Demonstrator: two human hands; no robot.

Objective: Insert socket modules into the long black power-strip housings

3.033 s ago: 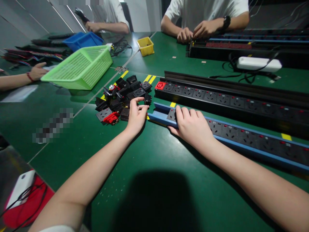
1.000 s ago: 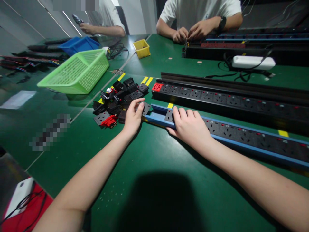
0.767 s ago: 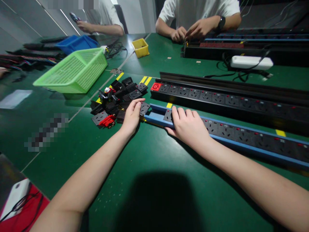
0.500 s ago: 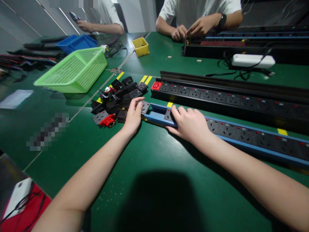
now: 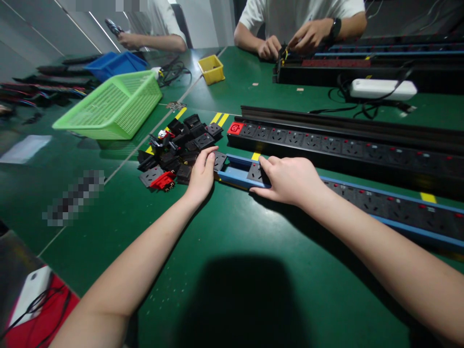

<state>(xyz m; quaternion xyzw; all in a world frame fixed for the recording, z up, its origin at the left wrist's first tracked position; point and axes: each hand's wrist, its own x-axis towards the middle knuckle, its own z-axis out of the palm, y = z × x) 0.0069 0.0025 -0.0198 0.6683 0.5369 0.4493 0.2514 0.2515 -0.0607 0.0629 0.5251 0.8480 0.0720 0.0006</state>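
A blue channel rail (image 5: 239, 181) lies slanting across the table, lined with black socket modules (image 5: 369, 195) toward the right. Near its left end is a gap showing the blue inside. My left hand (image 5: 201, 175) is closed on a black socket module (image 5: 219, 161) at that left end; whether the module sits inside the rail I cannot tell. My right hand (image 5: 293, 180) grips the rail, thumb along the near side and fingers over the top, beside another socket module (image 5: 255, 171). Its palm hides part of the row. A pile of loose socket modules (image 5: 203, 140) lies just beyond my left hand.
Behind the rail runs a black power strip (image 5: 311, 142) with a red end socket (image 5: 235, 128). A green basket (image 5: 108, 104), a yellow bin (image 5: 211, 70) and a white adapter (image 5: 382, 89) stand farther back. Across the table, a co-worker's hands (image 5: 308, 36) handle wires.
My right hand has shifted slightly right along the rail, uncovering more of the socket module at its fingertips. My left hand stays at the rail's end.
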